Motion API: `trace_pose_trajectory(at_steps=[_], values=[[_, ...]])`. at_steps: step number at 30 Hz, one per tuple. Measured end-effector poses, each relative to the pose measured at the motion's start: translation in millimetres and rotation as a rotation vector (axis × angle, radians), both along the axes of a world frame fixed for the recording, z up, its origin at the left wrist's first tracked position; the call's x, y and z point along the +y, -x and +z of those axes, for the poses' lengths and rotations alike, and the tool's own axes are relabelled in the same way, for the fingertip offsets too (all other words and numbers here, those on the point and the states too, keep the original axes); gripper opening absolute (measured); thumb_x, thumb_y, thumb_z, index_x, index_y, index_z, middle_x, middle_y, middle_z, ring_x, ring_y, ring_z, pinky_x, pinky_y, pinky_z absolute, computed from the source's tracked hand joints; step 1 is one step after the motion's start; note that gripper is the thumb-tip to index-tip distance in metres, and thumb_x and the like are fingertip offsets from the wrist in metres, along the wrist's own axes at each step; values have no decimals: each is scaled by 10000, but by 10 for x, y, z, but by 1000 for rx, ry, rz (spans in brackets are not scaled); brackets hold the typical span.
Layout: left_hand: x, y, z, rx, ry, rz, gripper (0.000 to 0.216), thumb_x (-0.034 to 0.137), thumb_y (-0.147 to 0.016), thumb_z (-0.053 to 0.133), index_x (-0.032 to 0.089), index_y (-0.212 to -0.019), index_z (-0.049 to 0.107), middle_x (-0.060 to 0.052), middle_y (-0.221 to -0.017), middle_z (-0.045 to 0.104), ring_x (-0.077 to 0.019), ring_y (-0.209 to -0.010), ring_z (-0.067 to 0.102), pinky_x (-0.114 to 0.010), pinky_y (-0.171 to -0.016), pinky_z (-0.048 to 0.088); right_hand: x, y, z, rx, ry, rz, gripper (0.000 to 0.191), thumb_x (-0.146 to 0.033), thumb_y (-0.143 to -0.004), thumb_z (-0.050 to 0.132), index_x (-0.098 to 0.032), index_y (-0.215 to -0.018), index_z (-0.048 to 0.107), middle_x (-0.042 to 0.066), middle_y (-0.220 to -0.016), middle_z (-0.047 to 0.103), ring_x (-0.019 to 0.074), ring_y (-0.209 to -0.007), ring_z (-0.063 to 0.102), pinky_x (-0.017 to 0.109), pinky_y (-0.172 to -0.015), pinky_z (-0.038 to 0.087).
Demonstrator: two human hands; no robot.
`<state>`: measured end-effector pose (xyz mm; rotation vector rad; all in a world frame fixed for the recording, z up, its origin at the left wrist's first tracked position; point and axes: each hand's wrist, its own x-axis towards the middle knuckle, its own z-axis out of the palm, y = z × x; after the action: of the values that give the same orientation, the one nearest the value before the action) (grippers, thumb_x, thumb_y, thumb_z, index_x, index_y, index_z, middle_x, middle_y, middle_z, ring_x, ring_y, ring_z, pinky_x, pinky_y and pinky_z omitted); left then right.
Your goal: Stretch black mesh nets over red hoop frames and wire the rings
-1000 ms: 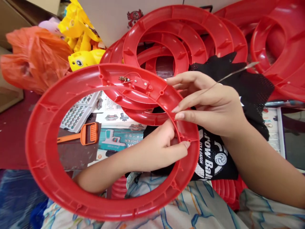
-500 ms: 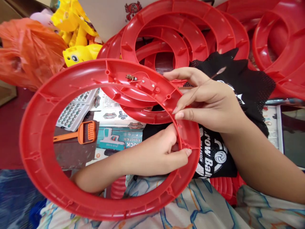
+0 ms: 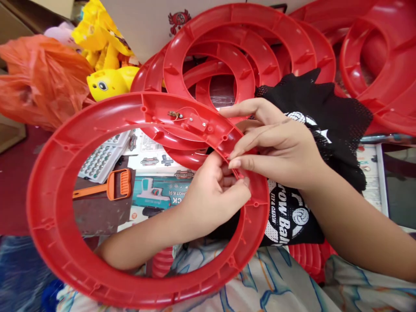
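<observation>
A large red plastic ring [image 3: 52,182] is held up tilted in front of me, its ribbed, hollow side showing. My left hand [image 3: 217,190] reaches through the opening and is closed on the ring's right-hand section, thumb on the ribbed side. Against that same section my right hand [image 3: 279,147] pinches thumb and forefinger on a thin wire, mostly hidden now by the fingertips. Higher up inside the ring sit a small red box [image 3: 197,123] fixed with screws and a brass-coloured contact [image 3: 173,115], joined by a fine wire.
More red rings [image 3: 240,21] stand stacked behind. An orange plastic bag [image 3: 42,78] and yellow toys [image 3: 112,82] are at the left. An orange scoop [image 3: 118,185], a tray of small round cells [image 3: 104,160] and a toy gun box [image 3: 156,190] lie below. Black printed fabric [image 3: 292,216] is at right.
My left hand has shifted up along the ring, closer to my right fingertips. My right hand has moved slightly left and down, and the wire's loose end no longer shows above it.
</observation>
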<state>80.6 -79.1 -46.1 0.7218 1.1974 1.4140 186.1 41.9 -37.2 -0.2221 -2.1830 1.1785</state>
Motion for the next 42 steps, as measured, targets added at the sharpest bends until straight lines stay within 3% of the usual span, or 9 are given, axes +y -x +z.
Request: trace_pose_trajectory(at_steps=[5, 9, 14, 22, 27, 33, 38, 42], values=[[-5, -29, -48, 71, 69, 21, 262, 32, -674, 591, 158, -891, 519, 27, -771, 583, -103, -721, 594, -206, -646, 505, 14, 23, -8, 73, -78, 26, 51, -228, -745, 779, -213, -751, 731, 46, -1396, 444, 225, -1267, 524, 365, -1076, 492], [-29, -49, -117, 149, 132, -48, 204, 82, -713, 577, 162, -882, 495, 28, -733, 519, -103, -661, 520, -254, -646, 482, 28, 28, -11, 26, -23, 38, 42, -249, -759, 758, -217, -742, 738, 52, -1319, 551, 202, -1206, 577, 334, -1058, 508], [-96, -83, -191, 237, 101, -60, 244, 114, -742, 613, 198, -902, 449, 35, -734, 555, -97, -617, 514, -235, -576, 429, -21, 9, 42, -54, -20, -17, 30, -209, -749, 744, -217, -723, 731, 11, -1199, 660, 165, -1083, 639, 340, -1062, 504], [-133, -103, -196, 174, 92, -125, 365, 122, -782, 623, 232, -1006, 357, 53, -751, 573, -97, -613, 542, -256, -622, 476, 16, -6, 62, -63, 116, -1, 73, -218, -719, 775, -180, -680, 726, 35, -1152, 667, 160, -1055, 635, 321, -1055, 486], [-112, -89, -149, 123, 60, -148, 426, 113, -803, 589, 223, -1149, 366, 15, -847, 626, -133, -737, 631, -264, -659, 507, 16, 5, 48, -65, 153, -40, 98, -246, -723, 782, -175, -681, 731, 48, -1197, 625, 180, -1118, 612, 313, -1025, 495], [-97, -97, -132, 126, 21, -110, 367, 101, -796, 567, 216, -1092, 384, 24, -811, 640, -131, -711, 646, -254, -634, 507, 3, 7, 18, -95, 215, -37, 97, -263, -725, 778, -200, -685, 717, 30, -1198, 620, 214, -1120, 621, 378, -990, 520], [-64, -83, -112, 199, 104, -100, 403, 112, -750, 607, 212, -1068, 379, 21, -797, 606, -115, -622, 575, -267, -605, 489, -18, 36, -8, -89, 251, -56, 92, -256, -710, 794, -199, -710, 722, 21, -1177, 637, 216, -1095, 626, 379, -938, 533], [-51, -85, -113, 191, 103, -143, 345, 123, -740, 628, 216, -977, 395, 22, -789, 588, -117, -667, 572, -246, -597, 468, 3, 67, -42, -5, 262, -51, 142, -275, -693, 824, -185, -723, 720, 40, -1199, 624, 202, -1150, 596, 347, -1008, 489]])
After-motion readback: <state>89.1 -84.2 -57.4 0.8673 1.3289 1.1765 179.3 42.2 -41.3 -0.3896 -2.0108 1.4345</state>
